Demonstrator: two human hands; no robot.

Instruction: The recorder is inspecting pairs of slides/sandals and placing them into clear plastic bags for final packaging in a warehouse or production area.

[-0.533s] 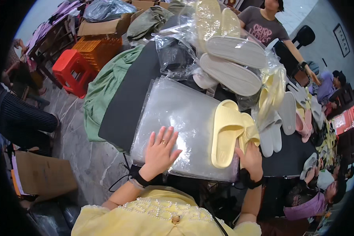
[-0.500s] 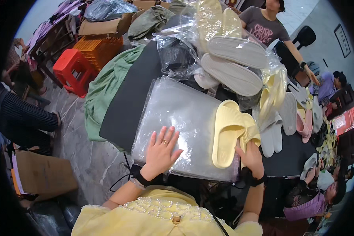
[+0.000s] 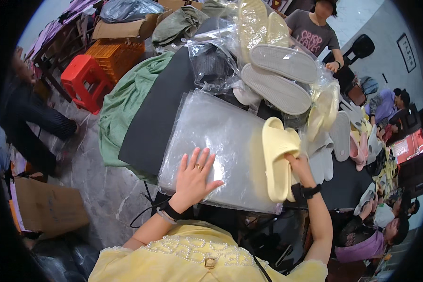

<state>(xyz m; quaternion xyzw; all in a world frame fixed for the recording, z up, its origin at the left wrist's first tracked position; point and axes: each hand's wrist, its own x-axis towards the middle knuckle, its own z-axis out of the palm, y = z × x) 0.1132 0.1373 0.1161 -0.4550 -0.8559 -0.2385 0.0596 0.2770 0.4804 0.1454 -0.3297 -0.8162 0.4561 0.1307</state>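
Observation:
My left hand [image 3: 194, 175] lies flat, fingers spread, on a stack of clear plastic bags [image 3: 216, 124] at the table's near edge. A pair of pale yellow slippers [image 3: 273, 141] is tilted up at the right side of the stack. My right hand [image 3: 302, 170] is closed on them, its fingers partly hidden behind the strap. Just right of that hand is a light grey pair of slippers [image 3: 322, 164]. Beyond the bags rises a pile of bagged slippers, with grey soles [image 3: 284, 63] and yellow ones [image 3: 251, 28] showing through the plastic.
The dark table [image 3: 150, 127] carries more slippers to the right, among them a pink pair [image 3: 359, 152]. Green cloth [image 3: 122, 108] hangs over its left side. A red stool [image 3: 85, 82], an orange crate [image 3: 115, 58] and a cardboard box [image 3: 51, 202] stand left. Several people are around.
My right hand has moved slightly up and right, lifting and tilting the yellow slippers. My left hand stays on the bags. The person across the table has drawn an arm in.

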